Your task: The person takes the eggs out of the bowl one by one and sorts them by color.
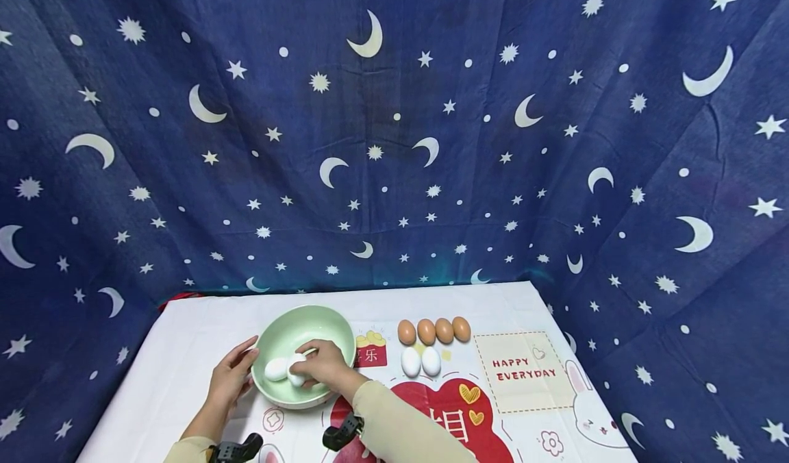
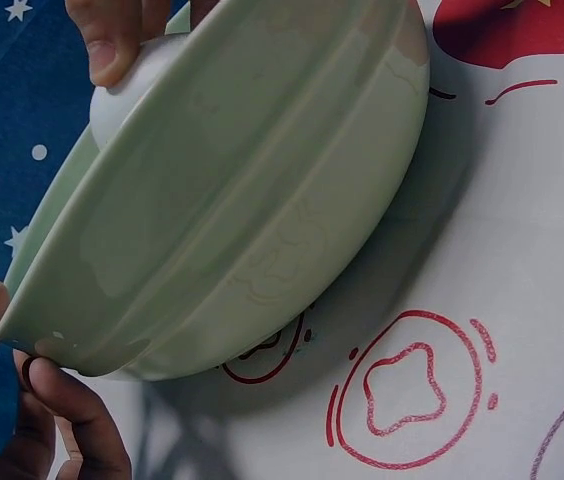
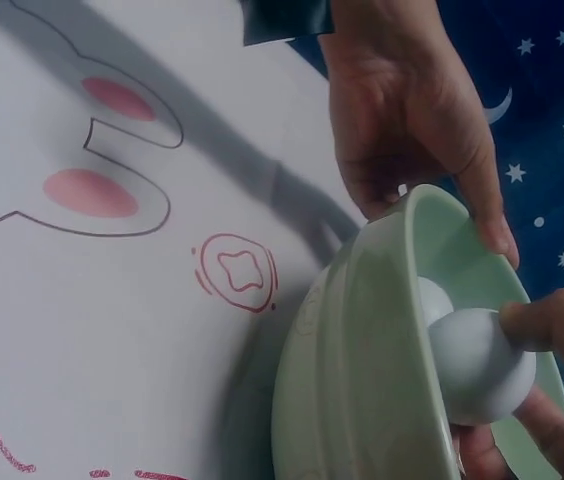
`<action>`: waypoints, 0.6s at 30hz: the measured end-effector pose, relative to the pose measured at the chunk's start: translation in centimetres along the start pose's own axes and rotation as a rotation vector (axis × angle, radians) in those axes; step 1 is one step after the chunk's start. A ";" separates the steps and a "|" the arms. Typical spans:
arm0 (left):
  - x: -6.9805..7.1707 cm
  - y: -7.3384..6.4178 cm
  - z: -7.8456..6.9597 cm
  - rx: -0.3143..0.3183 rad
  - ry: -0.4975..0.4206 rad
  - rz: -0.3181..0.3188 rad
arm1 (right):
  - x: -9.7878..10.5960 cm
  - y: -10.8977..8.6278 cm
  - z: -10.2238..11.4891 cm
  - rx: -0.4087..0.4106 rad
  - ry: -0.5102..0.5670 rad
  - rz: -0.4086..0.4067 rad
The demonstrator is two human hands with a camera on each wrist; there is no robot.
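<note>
A pale green bowl sits on the left part of the table. My left hand grips its left rim, the thumb on the edge and the fingers curled under the outer wall. Inside the bowl, my right hand pinches a white egg between thumb and fingers. Another white egg lies in the bowl just left of the held one. The left wrist view shows the held egg partly covered by the bowl's wall.
Right of the bowl, several brown eggs form a row, with two white eggs in front of them. A white printed cloth covers the table. Behind it hangs a blue curtain with moons and stars.
</note>
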State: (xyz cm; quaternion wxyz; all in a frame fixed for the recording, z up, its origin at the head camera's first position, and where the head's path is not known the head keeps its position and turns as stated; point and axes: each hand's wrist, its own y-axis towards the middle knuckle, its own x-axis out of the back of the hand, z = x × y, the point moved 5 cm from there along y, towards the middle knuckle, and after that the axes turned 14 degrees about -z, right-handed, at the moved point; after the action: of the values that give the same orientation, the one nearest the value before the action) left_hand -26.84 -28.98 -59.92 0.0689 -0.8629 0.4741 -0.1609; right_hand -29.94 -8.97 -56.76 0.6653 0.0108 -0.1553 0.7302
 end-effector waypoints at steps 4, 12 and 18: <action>-0.1 0.0 0.0 0.005 -0.011 -0.004 | 0.2 0.1 0.0 -0.015 0.042 0.022; -0.1 -0.2 -0.2 0.011 -0.025 -0.008 | 0.5 0.1 0.1 -0.026 0.091 0.074; 0.0 -0.4 -0.3 0.002 -0.015 -0.013 | 0.9 -0.2 0.2 -0.010 0.134 0.081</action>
State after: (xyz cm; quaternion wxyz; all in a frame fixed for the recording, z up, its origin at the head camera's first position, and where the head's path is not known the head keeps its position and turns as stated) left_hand -26.66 -28.79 -59.48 0.0722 -0.8672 0.4676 -0.1551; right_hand -29.92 -8.13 -56.32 0.6441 -0.0476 -0.1143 0.7548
